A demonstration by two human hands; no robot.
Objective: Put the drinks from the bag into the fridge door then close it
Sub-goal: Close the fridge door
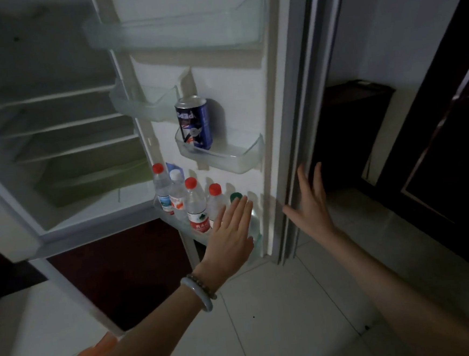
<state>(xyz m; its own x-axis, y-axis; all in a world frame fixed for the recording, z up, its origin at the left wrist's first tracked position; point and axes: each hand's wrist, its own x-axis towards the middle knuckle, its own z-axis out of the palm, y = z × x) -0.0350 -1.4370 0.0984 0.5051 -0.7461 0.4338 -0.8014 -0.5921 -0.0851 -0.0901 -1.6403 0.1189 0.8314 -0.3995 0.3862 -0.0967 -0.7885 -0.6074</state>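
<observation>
The fridge door [230, 74] stands open in front of me. A blue Pepsi can [194, 123] leans in the small middle door shelf [226, 158]. Several water bottles with red caps [194, 203] and one with a green cap [236, 196] stand in the bottom door shelf. My left hand [230, 231], empty and with fingers spread, hovers just in front of the green-capped bottle and hides part of it. My right hand [311, 202] lies flat, fingers apart, against the door's outer edge [296, 156]. An orange bag [95, 351] shows at the lower left, mostly hidden by my left arm.
The fridge interior [55, 121] with its bare shelves is at the left. Two more door shelves [177, 30] sit higher up. Dark wooden furniture [422, 149] stands at the right behind the door. White tiled floor [280, 314] lies below.
</observation>
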